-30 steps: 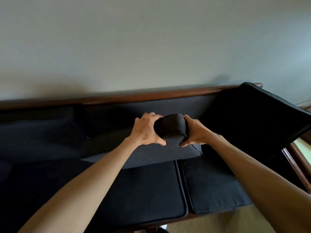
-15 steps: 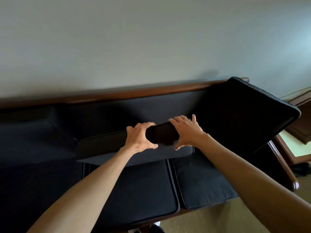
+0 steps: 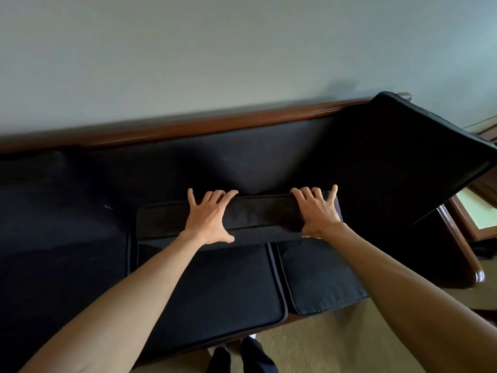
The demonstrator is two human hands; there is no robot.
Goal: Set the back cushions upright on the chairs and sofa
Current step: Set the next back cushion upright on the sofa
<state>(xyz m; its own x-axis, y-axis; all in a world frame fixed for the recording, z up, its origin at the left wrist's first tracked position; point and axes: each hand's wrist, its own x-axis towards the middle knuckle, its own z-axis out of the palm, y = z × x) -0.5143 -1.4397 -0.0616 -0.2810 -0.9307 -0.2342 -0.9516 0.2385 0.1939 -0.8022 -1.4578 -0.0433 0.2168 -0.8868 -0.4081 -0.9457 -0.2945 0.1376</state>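
Note:
A dark back cushion (image 3: 262,214) stands on the middle of the sofa's seat, its top edge toward me. My left hand (image 3: 208,218) and my right hand (image 3: 317,211) both lie over that top edge with fingers spread and thumbs on the near face, gripping it. A second dark back cushion (image 3: 403,162) leans tilted at the sofa's right end, one corner up at the wooden back rail (image 3: 215,125). Another cushion (image 3: 48,200) lies at the left end.
Dark seat cushions (image 3: 215,289) cover the sofa in front of me. A wooden armrest (image 3: 462,249) closes the right end, with a small wooden table (image 3: 478,211) beyond it. A plain wall rises behind. Beige carpet (image 3: 336,343) and my feet show below.
My hands have moved apart along the middle cushion's top edge and their fingers have spread. The cushion has been pushed back toward the sofa's backrest.

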